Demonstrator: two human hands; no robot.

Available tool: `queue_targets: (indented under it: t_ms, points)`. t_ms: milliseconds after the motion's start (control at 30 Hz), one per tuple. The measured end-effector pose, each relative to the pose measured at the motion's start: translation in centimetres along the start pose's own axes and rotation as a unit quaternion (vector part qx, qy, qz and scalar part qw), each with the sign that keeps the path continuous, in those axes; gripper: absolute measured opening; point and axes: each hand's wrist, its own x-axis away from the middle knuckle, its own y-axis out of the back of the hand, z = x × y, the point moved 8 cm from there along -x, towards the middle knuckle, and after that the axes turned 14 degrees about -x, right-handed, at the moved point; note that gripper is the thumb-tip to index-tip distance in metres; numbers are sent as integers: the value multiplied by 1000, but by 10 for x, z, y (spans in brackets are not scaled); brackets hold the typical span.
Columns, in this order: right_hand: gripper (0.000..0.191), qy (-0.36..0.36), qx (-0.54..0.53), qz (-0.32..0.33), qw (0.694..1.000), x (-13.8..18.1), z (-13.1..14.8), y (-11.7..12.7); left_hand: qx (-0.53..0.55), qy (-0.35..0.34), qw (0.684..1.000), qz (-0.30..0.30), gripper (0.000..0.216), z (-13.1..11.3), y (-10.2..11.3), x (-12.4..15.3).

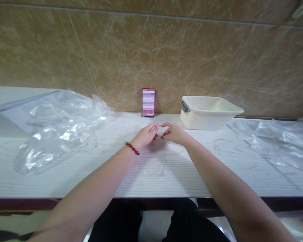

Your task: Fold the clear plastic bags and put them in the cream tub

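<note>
Over the middle of the white table, my left hand (146,135) and my right hand (174,133) come close together, fingertips nearly meeting. A thin clear plastic bag (155,169) lies under and between them, its outline faint against the wood grain. The fingers of my left hand are bent and pinched at what looks like the bag's edge. On the right, my index finger and thumb curl in toward the same plastic; their exact hold is hard to see. A red bead bracelet (132,148) circles my left wrist.
A phone (148,103) leans upright against the marbled wall. Right of it stands a cream plastic bin (202,120) with a grey handle. Crumpled clear bags (65,131) spread over the left side by a white box (7,122); more clear plastic (282,144) lies at right.
</note>
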Motion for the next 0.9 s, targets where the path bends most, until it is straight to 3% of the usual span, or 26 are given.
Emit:
queue_targets:
  t_ms: [267,567,900]
  points:
    - [46,31,11,-1,999,-2,0,-8,53,52,997,12,43,22,-2,-6]
    - [44,61,56,-3,997,1,5,-14,30,66,997,-2,38,25,2,-5]
    - [37,61,27,27,997,3,8,-15,-150,6,988,-34,16,20,8,-4]
